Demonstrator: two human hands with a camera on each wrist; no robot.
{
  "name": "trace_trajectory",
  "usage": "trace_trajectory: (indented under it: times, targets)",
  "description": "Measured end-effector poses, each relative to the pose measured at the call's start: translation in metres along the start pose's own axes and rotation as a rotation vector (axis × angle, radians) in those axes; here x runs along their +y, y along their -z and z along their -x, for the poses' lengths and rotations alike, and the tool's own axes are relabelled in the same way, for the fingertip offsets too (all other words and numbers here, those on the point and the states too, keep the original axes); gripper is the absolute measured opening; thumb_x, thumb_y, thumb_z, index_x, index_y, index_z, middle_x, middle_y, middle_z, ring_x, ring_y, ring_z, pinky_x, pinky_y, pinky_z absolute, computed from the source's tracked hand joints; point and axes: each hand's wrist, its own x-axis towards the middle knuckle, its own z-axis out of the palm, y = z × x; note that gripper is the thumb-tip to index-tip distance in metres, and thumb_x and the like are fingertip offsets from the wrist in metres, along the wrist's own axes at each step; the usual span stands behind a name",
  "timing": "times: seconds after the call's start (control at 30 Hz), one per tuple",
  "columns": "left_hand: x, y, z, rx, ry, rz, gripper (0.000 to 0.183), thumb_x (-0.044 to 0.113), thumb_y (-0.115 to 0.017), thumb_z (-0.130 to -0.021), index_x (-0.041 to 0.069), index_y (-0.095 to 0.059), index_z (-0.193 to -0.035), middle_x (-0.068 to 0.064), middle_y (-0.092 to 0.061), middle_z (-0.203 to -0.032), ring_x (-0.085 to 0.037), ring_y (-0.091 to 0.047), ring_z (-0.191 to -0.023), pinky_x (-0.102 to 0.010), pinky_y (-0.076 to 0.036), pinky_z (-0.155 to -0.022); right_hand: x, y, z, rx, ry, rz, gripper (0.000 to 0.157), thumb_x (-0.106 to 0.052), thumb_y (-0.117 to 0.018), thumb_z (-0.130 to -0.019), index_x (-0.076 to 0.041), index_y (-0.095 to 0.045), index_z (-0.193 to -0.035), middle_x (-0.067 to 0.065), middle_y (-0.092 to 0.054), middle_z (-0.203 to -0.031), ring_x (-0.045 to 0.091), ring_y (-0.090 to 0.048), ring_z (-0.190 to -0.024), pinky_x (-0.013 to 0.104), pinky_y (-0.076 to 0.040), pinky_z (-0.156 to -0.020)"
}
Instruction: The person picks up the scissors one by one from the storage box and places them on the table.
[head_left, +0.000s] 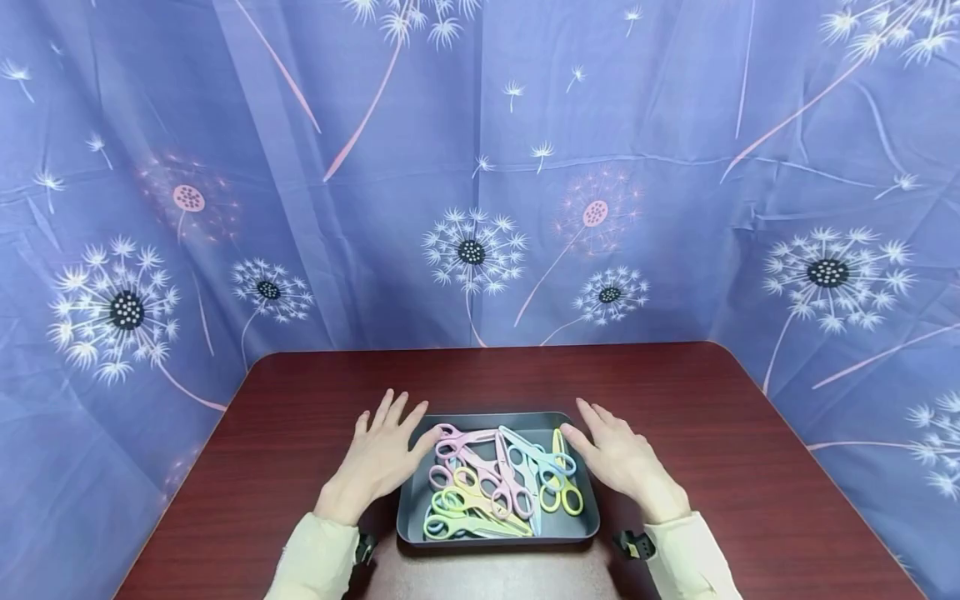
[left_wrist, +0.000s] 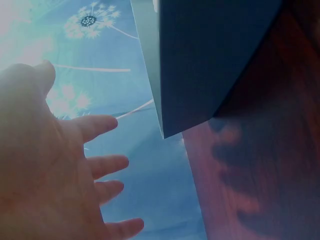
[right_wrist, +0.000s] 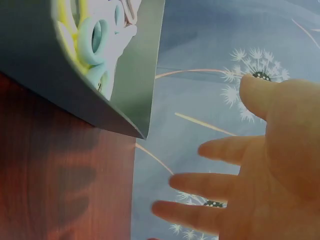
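A dark grey tray (head_left: 498, 540) sits near the front of the table, holding several scissors in a loose pile. Pink scissors (head_left: 504, 468) lie at the middle and left, light blue scissors (head_left: 545, 457) to the right. Yellow scissors (head_left: 572, 498) rest by the right wall, and green scissors (head_left: 465, 524) lie front left. My left hand (head_left: 384, 454) is spread at the tray's left side, fingers straight and holding nothing. At the opposite side my right hand (head_left: 618, 454) is also spread, its thumb near the rim. Both wrist views show the fingers apart from the tray walls.
The dark red wooden table (head_left: 300, 433) extends around the tray on all sides. Behind it hangs a blue curtain (head_left: 375, 275) with a dandelion print. Each wrist wears a black strap, such as the right strap (head_left: 636, 545).
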Motion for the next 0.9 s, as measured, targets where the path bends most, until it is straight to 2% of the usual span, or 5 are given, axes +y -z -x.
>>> trace_trajectory:
  times: [0.2, 0.37, 0.5, 0.7, 0.9]
  targets:
    - [0.002, -0.003, -0.001, 0.005, -0.040, 0.001, 0.066, 0.063, -0.038, -0.097, 0.018, -0.049, -0.145, -0.015, -0.035, -0.153, -0.033, -0.016, -0.146, -0.064, -0.019, -0.107, 0.004, 0.000, 0.000, -0.058, -0.058, -0.044, 0.070, -0.055, -0.044, -0.099, -0.001, -0.045, -0.144, 0.023, -0.050, -0.140, 0.043, -0.046, -0.128, 0.063, -0.037, -0.096]
    - [0.003, -0.004, -0.003, 0.004, -0.066, 0.007, 0.067, 0.064, -0.039, -0.097, 0.018, -0.052, -0.143, -0.012, -0.039, -0.151, -0.031, -0.019, -0.146, -0.062, -0.020, -0.107, 0.007, -0.002, -0.002, -0.037, -0.045, -0.053, 0.052, -0.041, -0.055, -0.098, 0.001, -0.061, -0.127, 0.020, -0.064, -0.120, 0.039, -0.059, -0.113, 0.057, -0.044, -0.090]
    - [0.005, -0.004, -0.004, 0.001, -0.092, 0.013, 0.070, 0.068, -0.034, -0.096, 0.018, -0.054, -0.141, -0.011, -0.042, -0.149, -0.030, -0.022, -0.145, -0.060, -0.021, -0.107, 0.009, -0.004, -0.004, -0.015, -0.017, -0.066, 0.039, -0.031, -0.061, -0.095, 0.002, -0.068, -0.113, 0.015, -0.069, -0.105, 0.033, -0.065, -0.099, 0.052, -0.048, -0.086]
    - [0.006, -0.007, -0.007, 0.009, -0.138, 0.014, 0.065, 0.064, -0.037, -0.097, 0.017, -0.059, -0.136, -0.010, -0.048, -0.144, -0.030, -0.028, -0.142, -0.058, -0.024, -0.105, 0.011, -0.006, -0.005, -0.019, -0.031, -0.086, 0.029, -0.027, -0.064, -0.093, -0.001, -0.072, -0.102, 0.008, -0.070, -0.092, 0.024, -0.065, -0.084, 0.047, -0.051, -0.078]
    - [0.008, -0.009, -0.009, 0.003, -0.151, 0.020, 0.056, 0.058, -0.044, -0.098, 0.018, -0.063, -0.131, -0.008, -0.052, -0.140, -0.030, -0.031, -0.141, -0.056, -0.025, -0.105, 0.012, -0.008, -0.006, -0.056, -0.064, -0.118, 0.025, -0.025, -0.066, -0.092, -0.002, -0.073, -0.099, 0.004, -0.069, -0.086, 0.016, -0.060, -0.073, 0.040, -0.050, -0.069]
